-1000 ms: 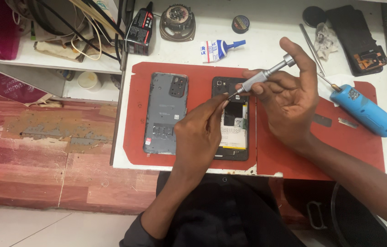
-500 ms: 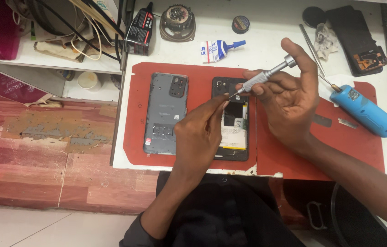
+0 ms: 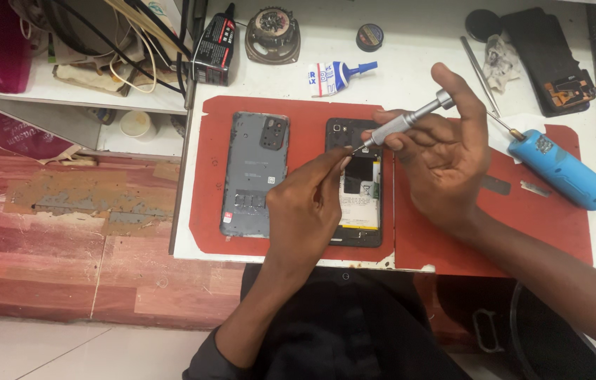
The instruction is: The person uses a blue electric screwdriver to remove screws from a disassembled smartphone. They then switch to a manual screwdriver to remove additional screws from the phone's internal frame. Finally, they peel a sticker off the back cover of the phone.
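An opened black phone (image 3: 355,211) lies face down on the red mat (image 3: 312,119), its battery and boards exposed. My right hand (image 3: 446,162) grips a slim silver screwdriver (image 3: 410,119), its tip down at the phone's upper part. My left hand (image 3: 308,207) rests over the phone's left side, with its fingertips pinched right at the screwdriver tip; anything held there is too small to see. The phone's grey back cover (image 3: 254,172) lies inner side up on the mat to the left.
A blue cylindrical tool (image 3: 562,169) lies at the right of the mat. At the back of the white table are a glue tube (image 3: 336,74), a small speaker (image 3: 272,35), a black bottle (image 3: 215,39), a round tin (image 3: 369,36), tweezers (image 3: 479,67) and a dark phone part (image 3: 548,60). A shelf with cables (image 3: 101,49) is at the left.
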